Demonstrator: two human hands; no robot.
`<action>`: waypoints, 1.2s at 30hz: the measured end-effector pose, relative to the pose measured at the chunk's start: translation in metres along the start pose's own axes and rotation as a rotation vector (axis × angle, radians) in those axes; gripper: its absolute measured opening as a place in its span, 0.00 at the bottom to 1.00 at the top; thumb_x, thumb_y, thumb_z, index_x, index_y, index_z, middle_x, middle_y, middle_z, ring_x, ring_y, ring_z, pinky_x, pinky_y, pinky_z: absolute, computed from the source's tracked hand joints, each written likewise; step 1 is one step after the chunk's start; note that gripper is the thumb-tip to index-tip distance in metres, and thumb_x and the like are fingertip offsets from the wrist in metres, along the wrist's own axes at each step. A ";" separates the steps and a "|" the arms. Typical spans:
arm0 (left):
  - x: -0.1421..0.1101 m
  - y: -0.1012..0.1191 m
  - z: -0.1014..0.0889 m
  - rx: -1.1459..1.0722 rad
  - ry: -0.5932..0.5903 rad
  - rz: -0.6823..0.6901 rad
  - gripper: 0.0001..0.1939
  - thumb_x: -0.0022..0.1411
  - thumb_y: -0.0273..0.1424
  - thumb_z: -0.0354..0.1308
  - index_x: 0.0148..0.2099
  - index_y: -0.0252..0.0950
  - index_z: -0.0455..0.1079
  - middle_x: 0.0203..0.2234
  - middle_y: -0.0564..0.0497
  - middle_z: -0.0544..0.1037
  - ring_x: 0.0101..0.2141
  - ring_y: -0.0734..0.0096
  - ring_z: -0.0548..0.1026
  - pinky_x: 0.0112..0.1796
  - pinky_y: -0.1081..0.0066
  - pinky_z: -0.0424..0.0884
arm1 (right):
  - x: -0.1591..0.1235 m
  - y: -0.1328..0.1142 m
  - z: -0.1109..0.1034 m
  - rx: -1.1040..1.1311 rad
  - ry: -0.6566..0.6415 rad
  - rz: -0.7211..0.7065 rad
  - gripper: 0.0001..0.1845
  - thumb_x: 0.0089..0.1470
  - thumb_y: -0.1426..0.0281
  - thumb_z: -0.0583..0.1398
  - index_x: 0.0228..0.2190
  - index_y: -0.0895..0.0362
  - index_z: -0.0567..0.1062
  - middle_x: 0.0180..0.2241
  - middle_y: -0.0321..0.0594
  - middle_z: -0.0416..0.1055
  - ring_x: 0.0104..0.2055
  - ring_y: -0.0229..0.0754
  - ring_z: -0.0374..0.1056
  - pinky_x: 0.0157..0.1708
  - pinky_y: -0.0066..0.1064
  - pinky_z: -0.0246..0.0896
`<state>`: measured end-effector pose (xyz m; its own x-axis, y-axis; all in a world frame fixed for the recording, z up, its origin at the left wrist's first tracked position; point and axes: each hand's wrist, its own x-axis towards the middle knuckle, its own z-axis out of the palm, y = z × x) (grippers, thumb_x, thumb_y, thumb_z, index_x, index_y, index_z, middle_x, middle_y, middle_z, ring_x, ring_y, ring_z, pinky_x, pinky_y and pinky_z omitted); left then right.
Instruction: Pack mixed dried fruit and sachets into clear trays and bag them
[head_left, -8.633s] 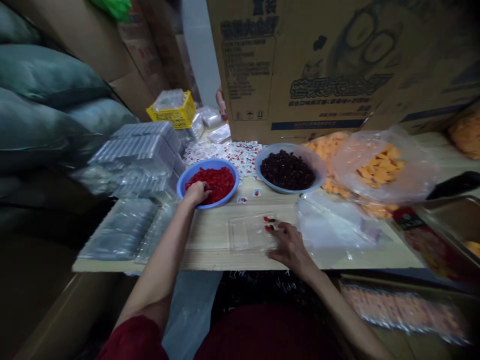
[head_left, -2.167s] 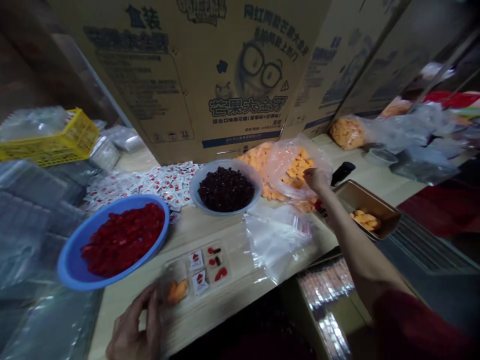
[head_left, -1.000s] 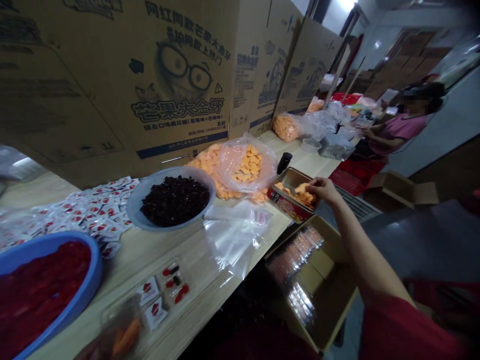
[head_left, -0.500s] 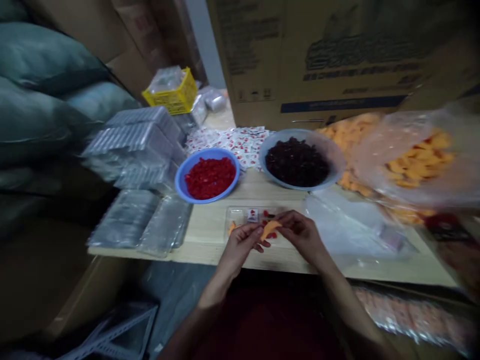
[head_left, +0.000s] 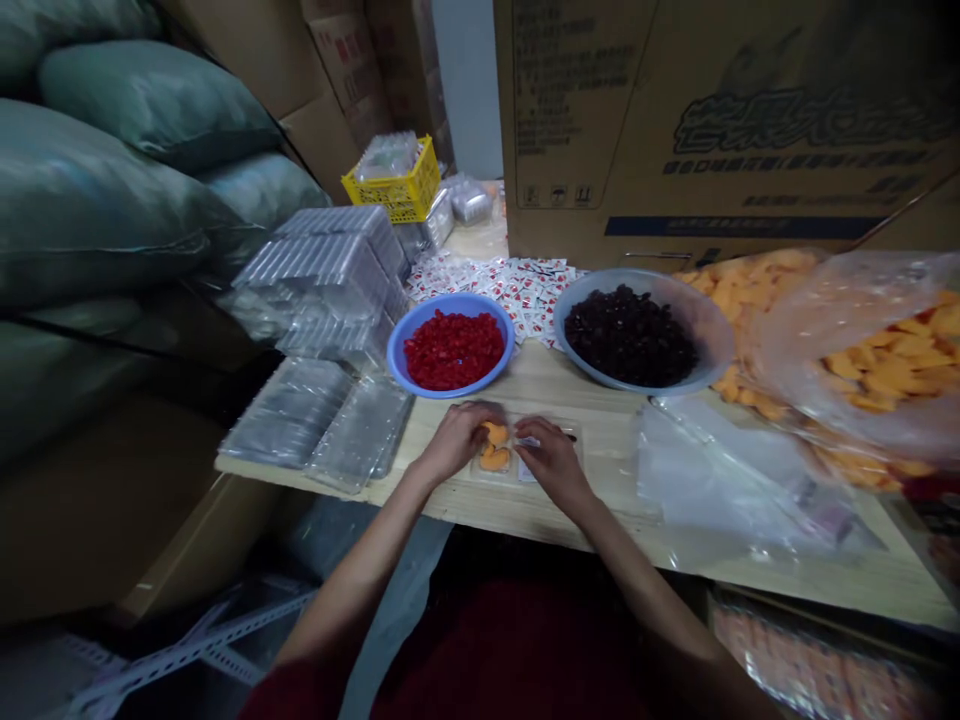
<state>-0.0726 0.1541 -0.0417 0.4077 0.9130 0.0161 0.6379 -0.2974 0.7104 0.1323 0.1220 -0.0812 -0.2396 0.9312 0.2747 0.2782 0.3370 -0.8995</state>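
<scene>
The clear plastic tray point(head_left: 574, 470) lies on the table in front of me. Curved orange candy pieces point(head_left: 495, 459) sit in its left compartment. My left hand point(head_left: 459, 440) reaches over the tray's left end, its fingers closed at the upper orange piece and slightly blurred. Over the middle of the tray is my right hand point(head_left: 553, 458), fingertips drawn together beside the candy; whatever they pinch is hidden. Part of a printed sachet shows under the right hand, and the red-and-dark candies at the right end are mostly covered.
Behind the tray stand a blue bowl of red candies point(head_left: 454, 350) and a bowl of dark candies point(head_left: 630, 335), near scattered sachets point(head_left: 536, 290). Stacked clear trays point(head_left: 322, 270) are left. Plastic bags point(head_left: 720, 480) and bagged orange candy point(head_left: 892, 360) are right. A large carton point(head_left: 712, 130) stands behind.
My right hand took orange candy from the box at right, and my view swung back left. Both hands held a piece above the tray; now orange pieces lie in its left compartment, hands apart.
</scene>
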 end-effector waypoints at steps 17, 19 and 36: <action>-0.029 0.046 0.049 0.297 0.097 0.267 0.32 0.70 0.43 0.50 0.72 0.39 0.51 0.68 0.43 0.60 0.68 0.57 0.53 0.66 0.52 0.49 | -0.007 -0.028 -0.001 0.599 0.073 0.487 0.30 0.63 0.43 0.49 0.53 0.46 0.76 0.55 0.42 0.73 0.59 0.53 0.66 0.60 0.52 0.60; -0.035 0.051 0.051 0.325 0.063 0.244 0.35 0.69 0.47 0.51 0.72 0.43 0.49 0.69 0.45 0.58 0.70 0.54 0.48 0.67 0.45 0.39 | -0.011 -0.040 -0.012 0.827 0.014 0.629 0.34 0.63 0.40 0.44 0.56 0.43 0.74 0.57 0.41 0.72 0.58 0.52 0.68 0.56 0.52 0.65; -0.076 -0.092 -0.083 0.109 0.331 -0.702 0.08 0.54 0.33 0.62 0.29 0.33 0.75 0.19 0.54 0.73 0.23 0.71 0.67 0.27 0.72 0.59 | -0.053 -0.041 -0.039 0.666 0.077 0.695 0.23 0.52 0.53 0.68 0.45 0.52 0.81 0.50 0.45 0.77 0.55 0.54 0.71 0.66 0.50 0.53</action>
<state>-0.2167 0.1353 -0.0498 -0.3199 0.9282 -0.1900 0.7419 0.3701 0.5591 0.1697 0.0639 -0.0457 -0.1527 0.9073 -0.3917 -0.2556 -0.4191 -0.8712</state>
